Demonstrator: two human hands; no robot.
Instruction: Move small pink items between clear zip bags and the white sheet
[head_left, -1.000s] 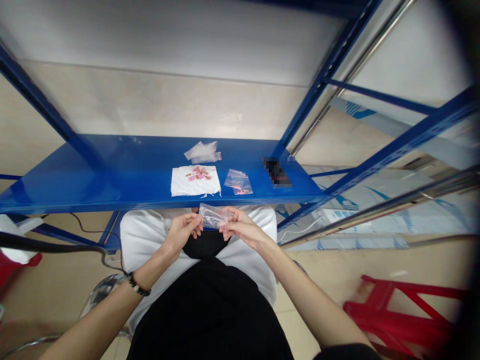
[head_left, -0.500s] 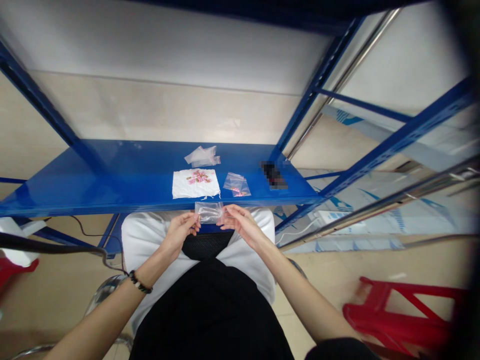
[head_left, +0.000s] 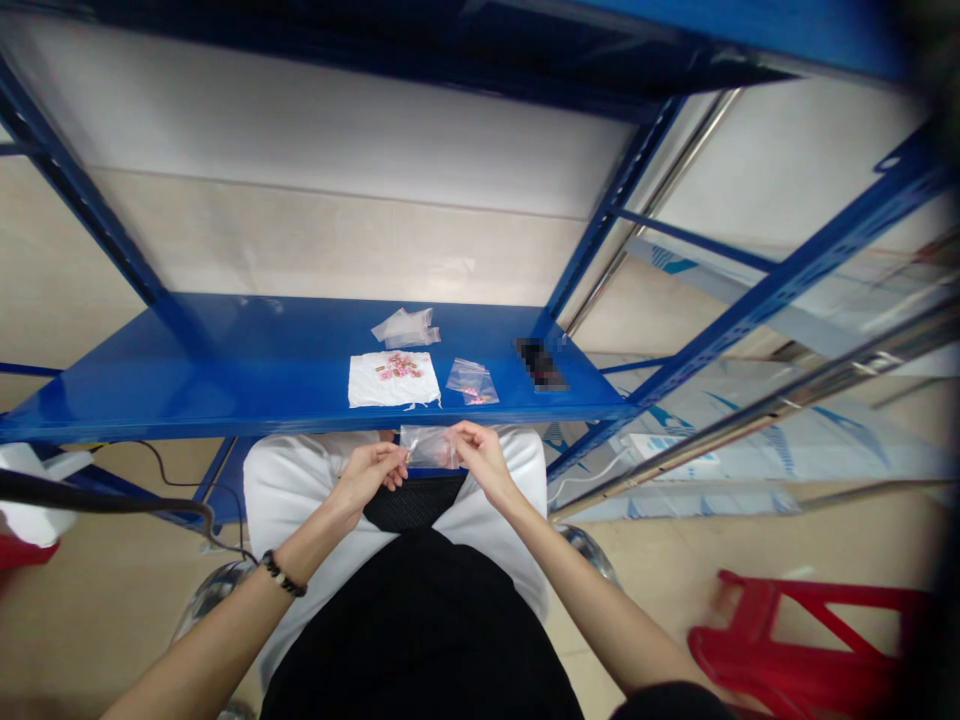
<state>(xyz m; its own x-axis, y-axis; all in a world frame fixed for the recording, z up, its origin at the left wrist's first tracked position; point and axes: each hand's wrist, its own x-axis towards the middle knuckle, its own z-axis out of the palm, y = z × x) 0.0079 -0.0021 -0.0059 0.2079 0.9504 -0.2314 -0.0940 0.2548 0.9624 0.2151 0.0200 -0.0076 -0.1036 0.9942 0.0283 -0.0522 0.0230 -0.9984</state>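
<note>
Head view: left hand (head_left: 369,472) and right hand (head_left: 480,458) hold a small clear bag (head_left: 429,447) over the lap, fingers clamped on opposite edges; pinching near the mouth should part it evenly.

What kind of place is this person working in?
Probably a small stockroom or packing corner. A blue metal shelf serves as the bench, with a white cloth of small pink pieces and little clear bags on it. Both hands hold another clear bag.
</note>
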